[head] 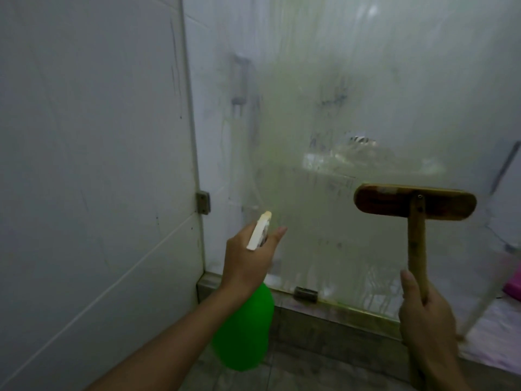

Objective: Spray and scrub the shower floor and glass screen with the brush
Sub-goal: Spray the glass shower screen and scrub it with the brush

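My left hand (248, 261) grips a green spray bottle (244, 334) by its cream trigger head, nozzle aimed at the glass screen (324, 114). The glass is cloudy, with wet streaks and a yellowish film across its middle. My right hand (425, 320) holds the wooden handle of a scrub brush (414, 203). The brush's oblong wooden head is raised flat against the glass at the right, bristles facing the pane. A strip of grey tiled shower floor (304, 371) shows at the bottom.
A white tiled wall (90, 165) fills the left. Metal clamps (203, 203) fix the glass to the wall and the low stone kerb (324, 328). Behind the glass a shower fitting and a shelf show dimly. Something pink (511, 286) lies at the far right.
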